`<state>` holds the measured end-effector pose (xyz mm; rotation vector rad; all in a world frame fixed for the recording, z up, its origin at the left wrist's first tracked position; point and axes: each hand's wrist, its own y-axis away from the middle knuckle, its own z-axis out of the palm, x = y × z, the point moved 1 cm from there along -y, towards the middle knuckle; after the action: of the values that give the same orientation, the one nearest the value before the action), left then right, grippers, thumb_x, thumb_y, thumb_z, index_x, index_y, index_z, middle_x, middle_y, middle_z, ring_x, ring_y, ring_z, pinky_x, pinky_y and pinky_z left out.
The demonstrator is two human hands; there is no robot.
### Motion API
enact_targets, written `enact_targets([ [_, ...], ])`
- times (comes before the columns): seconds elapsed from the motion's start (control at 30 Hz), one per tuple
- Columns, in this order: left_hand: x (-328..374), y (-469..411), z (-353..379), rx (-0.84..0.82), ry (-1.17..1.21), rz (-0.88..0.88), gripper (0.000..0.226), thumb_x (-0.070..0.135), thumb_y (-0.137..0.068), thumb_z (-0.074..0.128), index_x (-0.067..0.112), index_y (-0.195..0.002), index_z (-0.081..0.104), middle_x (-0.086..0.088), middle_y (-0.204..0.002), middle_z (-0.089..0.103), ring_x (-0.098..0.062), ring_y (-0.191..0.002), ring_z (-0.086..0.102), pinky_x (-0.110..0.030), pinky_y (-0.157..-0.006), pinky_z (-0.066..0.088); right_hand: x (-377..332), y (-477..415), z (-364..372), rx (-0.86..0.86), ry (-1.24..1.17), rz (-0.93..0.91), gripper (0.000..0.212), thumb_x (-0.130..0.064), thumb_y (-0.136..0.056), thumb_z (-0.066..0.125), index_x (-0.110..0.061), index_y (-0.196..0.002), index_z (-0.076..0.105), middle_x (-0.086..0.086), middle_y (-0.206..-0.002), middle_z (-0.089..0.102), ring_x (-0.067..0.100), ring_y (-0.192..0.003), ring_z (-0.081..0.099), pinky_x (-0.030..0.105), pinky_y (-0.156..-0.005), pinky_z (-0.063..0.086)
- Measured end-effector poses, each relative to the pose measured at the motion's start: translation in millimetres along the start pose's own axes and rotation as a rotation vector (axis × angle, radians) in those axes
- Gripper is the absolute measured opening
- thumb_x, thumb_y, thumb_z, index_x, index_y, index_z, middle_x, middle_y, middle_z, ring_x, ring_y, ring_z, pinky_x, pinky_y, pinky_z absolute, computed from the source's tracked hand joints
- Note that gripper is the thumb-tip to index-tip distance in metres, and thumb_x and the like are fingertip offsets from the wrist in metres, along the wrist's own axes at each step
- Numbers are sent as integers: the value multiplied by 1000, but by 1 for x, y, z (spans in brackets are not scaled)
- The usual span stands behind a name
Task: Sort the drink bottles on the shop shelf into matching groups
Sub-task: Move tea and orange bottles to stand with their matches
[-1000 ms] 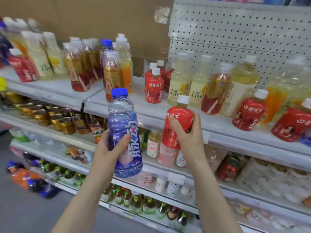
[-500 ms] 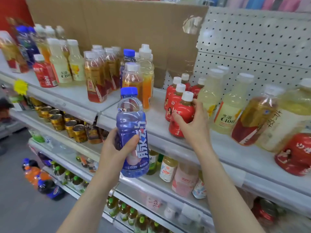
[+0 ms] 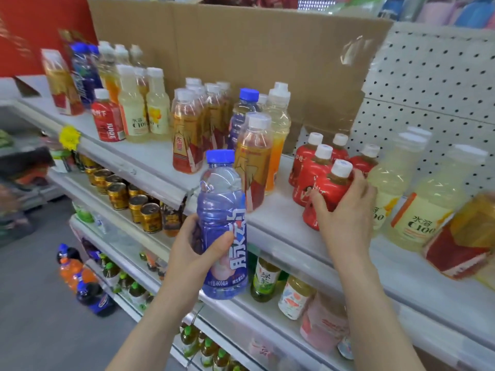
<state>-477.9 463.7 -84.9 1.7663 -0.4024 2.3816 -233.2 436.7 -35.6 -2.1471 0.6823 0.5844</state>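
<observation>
My left hand [image 3: 199, 253] grips a blue sports-drink bottle [image 3: 222, 223] with a blue cap, held upright in front of the shelf edge. My right hand [image 3: 345, 210] wraps around a small red bottle [image 3: 328, 196] with a white cap, which stands on the top shelf [image 3: 281, 218] at the front of a cluster of matching red bottles [image 3: 318, 159]. Left of that cluster stand amber tea bottles [image 3: 187, 135], another blue bottle [image 3: 241, 113] and an orange-yellow bottle [image 3: 278, 124]. Pale yellow C100 bottles [image 3: 423, 207] stand to the right.
Further left on the top shelf are a red juice bottle [image 3: 107, 119], pale yellow bottles [image 3: 134, 108] and dark blue bottles [image 3: 83, 73]. A cardboard sheet [image 3: 241, 49] and pegboard [image 3: 442, 84] back the shelf. Gold cans [image 3: 134, 199] and green tea bottles [image 3: 263, 279] fill lower shelves.
My right hand carried the red bottle up from in front of the shelf and set it down among the other red bottles. The view swung left. My left hand kept holding the blue bottle.
</observation>
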Motion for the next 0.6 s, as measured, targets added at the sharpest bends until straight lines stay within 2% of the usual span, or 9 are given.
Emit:
enact_targets([
  [0.07, 1, -4, -16, 23, 12, 16, 65, 46, -51, 84, 32, -111, 64, 1, -107, 74, -21, -99, 72, -36, -77, 59, -23, 6, -3, 152, -6, -92, 74, -30, -90, 71, -9, -150, 32, 20, -145, 40, 35, -133, 41, 47, -111, 36],
  [0.13, 5, -11, -33, 41, 26, 28, 61, 44, -52, 81, 31, -109, 64, 1, -106, 74, -21, -98, 72, -39, -79, 58, -57, 10, -5, 212, -64, -187, 65, -24, -91, 69, -10, -147, 38, 16, -141, 45, 28, -130, 43, 41, -110, 37],
  [0.23, 13, -31, -62, 52, 31, 53, 69, 48, -44, 89, 29, -106, 66, -1, -104, 75, -21, -97, 72, -40, -81, 56, -120, 1, 0, 163, -131, -371, 49, -24, -95, 63, -15, -140, 46, 5, -124, 55, 15, -111, 52, 29, -95, 43],
  [0.33, 26, -56, -95, 41, 35, 69, 86, 63, -36, 91, 25, -109, 66, -4, -105, 74, -23, -97, 71, -43, -83, 55, -190, -30, 20, 26, -29, -472, 46, -22, -100, 55, -17, -144, 44, 6, -123, 56, 21, -108, 57, 35, -91, 45],
  [0.4, 39, -74, -120, 34, 24, 81, 90, 65, -36, 90, 23, -111, 65, -5, -104, 74, -24, -98, 71, -43, -84, 54, -229, -61, 48, -107, 181, -421, 48, -23, -103, 50, -14, -148, 37, 13, -130, 56, 31, -117, 54, 38, -93, 41],
  [0.47, 51, -92, -144, 2, 0, 97, 87, 64, -39, 90, 22, -111, 64, -3, -104, 74, -23, -98, 70, -41, -84, 54, -254, -89, 81, -215, 408, -312, 41, -20, -104, 48, -6, -141, 40, 20, -130, 57, 37, -119, 54, 38, -88, 39],
  [0.53, 60, -109, -167, -30, -20, 105, 81, 60, -42, 89, 24, -110, 64, -1, -103, 74, -21, -98, 70, -39, -83, 53, -263, -106, 109, -301, 607, -155, 34, -13, -100, 49, -1, -131, 48, 21, -129, 59, 38, -118, 57, 37, -85, 42],
  [0.6, 67, -125, -187, -75, -21, 97, 76, 57, -45, 88, 23, -109, 64, -1, -103, 74, -22, -98, 70, -45, -86, 54, -265, -110, 121, -321, 710, -25, 34, -7, -98, 50, 2, -130, 50, 21, -131, 57, 36, -120, 57, 39, -90, 48],
])
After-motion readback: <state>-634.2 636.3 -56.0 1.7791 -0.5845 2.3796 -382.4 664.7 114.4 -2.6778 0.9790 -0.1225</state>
